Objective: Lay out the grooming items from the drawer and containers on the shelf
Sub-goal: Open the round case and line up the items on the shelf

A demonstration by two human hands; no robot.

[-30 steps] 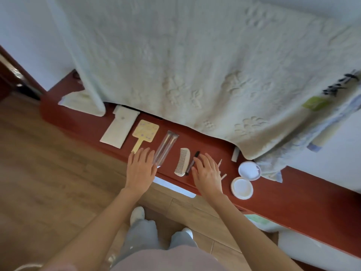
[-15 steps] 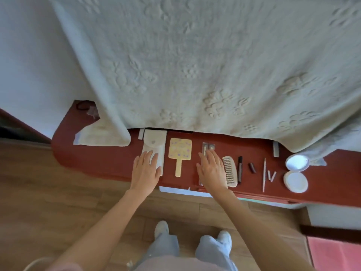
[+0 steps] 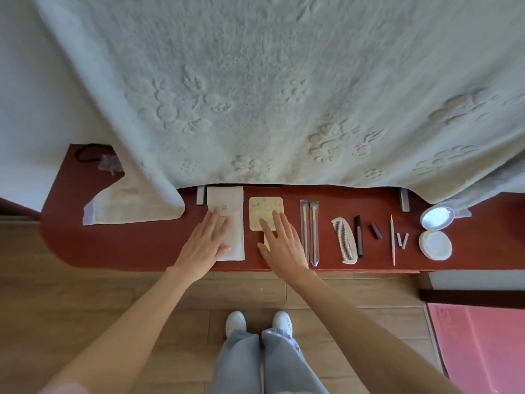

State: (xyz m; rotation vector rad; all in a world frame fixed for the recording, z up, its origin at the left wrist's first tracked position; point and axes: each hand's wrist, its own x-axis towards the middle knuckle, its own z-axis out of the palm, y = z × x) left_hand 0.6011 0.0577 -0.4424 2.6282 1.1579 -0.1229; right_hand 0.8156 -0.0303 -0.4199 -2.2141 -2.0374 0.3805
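1. My left hand (image 3: 205, 243) lies flat on the white pouch (image 3: 227, 220), fingers spread and gripping nothing. Half a second ago it was already on that pouch, so it has barely moved.
2. My right hand (image 3: 281, 243) has shifted left. Half a second ago it covered the sleeved brushes (image 3: 309, 231) beside the comb (image 3: 345, 240); now it rests open over the handle of the yellow hand mirror (image 3: 266, 213), palm down, fingers splayed, nothing pinched in them.
3. The brushes are uncovered again and lie straight, just right of my right hand, their sleeve running toward the shelf's front edge.
4. Along the red shelf (image 3: 136, 245) the row reads, left to right: pouch, mirror, brushes, comb, a dark pencil (image 3: 358, 236), a small dark cap (image 3: 375, 231), a thin stick (image 3: 392, 240), two tiny pieces (image 3: 403, 240) and the open compact (image 3: 435, 233) with its two round halves touching.
5. I read these shifts as a pass down the row, pressing each item square, not fetching new ones. The layout looks nearly complete.
6. The hanging blanket (image 3: 284, 95) hides the back of the shelf, so I cannot tell whether anything remains behind it. No drawer is visible in this view either.
7. A folded cloth (image 3: 130, 206) sits at the far left, apart from the row.
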